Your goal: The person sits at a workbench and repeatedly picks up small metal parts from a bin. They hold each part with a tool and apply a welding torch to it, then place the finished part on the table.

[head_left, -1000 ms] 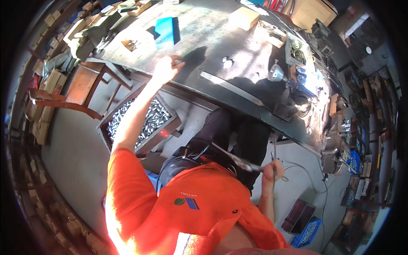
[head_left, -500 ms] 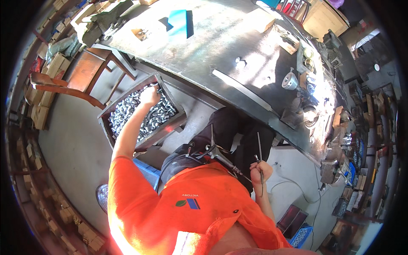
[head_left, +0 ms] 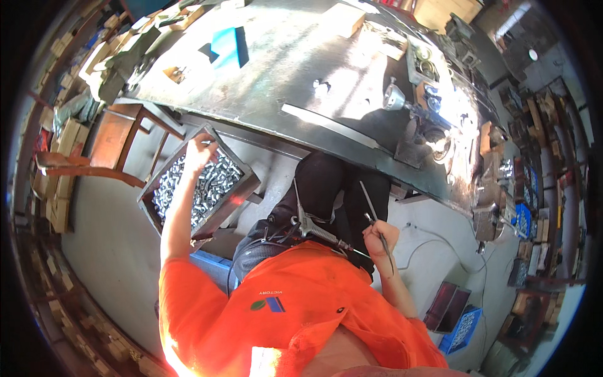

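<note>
Two bare hands are visible, well apart from each other. The left hand [head_left: 200, 152] is inside the far corner of a dark open crate [head_left: 226, 208], over the small shiny metal pieces [head_left: 204, 193] which fill this crate. Its fingers are bent, and some bright metal shows near their tips, but I cannot tell if they hold it. The right hand [head_left: 380, 239] has its fingers closed around a thin metal rod [head_left: 366, 198], which sticks out on both sides of the fist. To the left of this hand, a silver tool with a ribbed shaft [head_left: 323, 234] is over the dark trousers [head_left: 320, 182]. Beyond the knees, a long flat metal bar [head_left: 330, 125] lies on the workbench [head_left: 257, 88], near its edge.
</note>
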`<control>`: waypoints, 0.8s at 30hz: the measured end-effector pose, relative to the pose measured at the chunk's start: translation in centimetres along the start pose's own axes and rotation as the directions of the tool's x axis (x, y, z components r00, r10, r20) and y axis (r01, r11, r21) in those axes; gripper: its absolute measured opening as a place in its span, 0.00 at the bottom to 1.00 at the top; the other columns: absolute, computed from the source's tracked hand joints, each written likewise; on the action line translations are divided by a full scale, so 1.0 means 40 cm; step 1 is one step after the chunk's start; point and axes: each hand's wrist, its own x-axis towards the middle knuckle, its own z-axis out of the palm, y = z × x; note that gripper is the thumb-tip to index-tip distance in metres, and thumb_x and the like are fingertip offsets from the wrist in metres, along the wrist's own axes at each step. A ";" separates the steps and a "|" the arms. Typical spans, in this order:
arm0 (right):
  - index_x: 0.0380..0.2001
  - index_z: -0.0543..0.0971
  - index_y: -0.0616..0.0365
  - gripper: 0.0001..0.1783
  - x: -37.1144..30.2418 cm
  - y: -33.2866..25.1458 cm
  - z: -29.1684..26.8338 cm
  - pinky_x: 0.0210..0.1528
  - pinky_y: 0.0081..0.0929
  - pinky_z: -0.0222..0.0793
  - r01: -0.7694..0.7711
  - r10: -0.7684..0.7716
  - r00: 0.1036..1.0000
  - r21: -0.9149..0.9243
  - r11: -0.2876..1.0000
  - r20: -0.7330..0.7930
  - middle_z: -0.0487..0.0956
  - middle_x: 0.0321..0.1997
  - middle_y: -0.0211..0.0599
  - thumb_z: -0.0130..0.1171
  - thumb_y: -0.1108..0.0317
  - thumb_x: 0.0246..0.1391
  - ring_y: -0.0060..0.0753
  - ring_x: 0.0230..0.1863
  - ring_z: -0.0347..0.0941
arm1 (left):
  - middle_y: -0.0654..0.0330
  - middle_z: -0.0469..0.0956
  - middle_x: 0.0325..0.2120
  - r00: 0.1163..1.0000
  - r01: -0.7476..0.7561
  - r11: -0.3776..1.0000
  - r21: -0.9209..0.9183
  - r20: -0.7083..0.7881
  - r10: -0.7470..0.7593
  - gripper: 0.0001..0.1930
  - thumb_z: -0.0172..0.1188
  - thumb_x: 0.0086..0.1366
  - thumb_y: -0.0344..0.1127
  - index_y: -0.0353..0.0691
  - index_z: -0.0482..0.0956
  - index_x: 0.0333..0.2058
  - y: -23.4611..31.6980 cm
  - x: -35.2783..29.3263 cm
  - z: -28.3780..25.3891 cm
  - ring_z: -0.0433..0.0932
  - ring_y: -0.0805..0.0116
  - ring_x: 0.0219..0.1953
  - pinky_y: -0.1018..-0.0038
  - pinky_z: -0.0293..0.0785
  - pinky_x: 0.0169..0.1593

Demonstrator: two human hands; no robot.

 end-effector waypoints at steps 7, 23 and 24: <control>0.10 0.54 0.58 0.12 0.111 -0.104 0.081 0.16 0.18 0.57 -0.097 0.035 0.970 0.252 0.963 0.240 0.61 0.09 0.29 0.44 0.84 0.29 0.19 0.14 0.62 | 0.52 0.78 0.22 0.888 0.169 0.834 -0.526 0.448 0.103 0.10 0.57 0.59 0.27 0.27 0.75 0.38 0.265 -0.207 0.226 0.77 0.65 0.22 0.72 0.76 0.29; 0.10 0.56 0.60 0.11 0.214 -0.166 0.109 0.14 0.27 0.42 0.113 -0.176 0.957 0.265 0.958 0.229 0.52 0.11 0.36 0.47 0.81 0.23 0.31 0.12 0.45 | 0.55 0.79 0.31 0.668 -0.092 0.975 -0.204 0.713 0.212 0.10 0.58 0.57 0.18 0.26 0.76 0.40 0.330 -0.270 0.376 0.79 0.71 0.33 0.78 0.76 0.38; 0.10 0.56 0.60 0.12 0.210 -0.156 0.115 0.14 0.27 0.42 0.104 -0.168 0.957 0.262 0.959 0.237 0.51 0.11 0.36 0.48 0.81 0.22 0.31 0.12 0.45 | 0.56 0.79 0.30 0.670 -0.059 0.975 -0.216 0.715 0.199 0.10 0.58 0.57 0.19 0.26 0.76 0.40 0.332 -0.269 0.381 0.79 0.72 0.32 0.79 0.76 0.37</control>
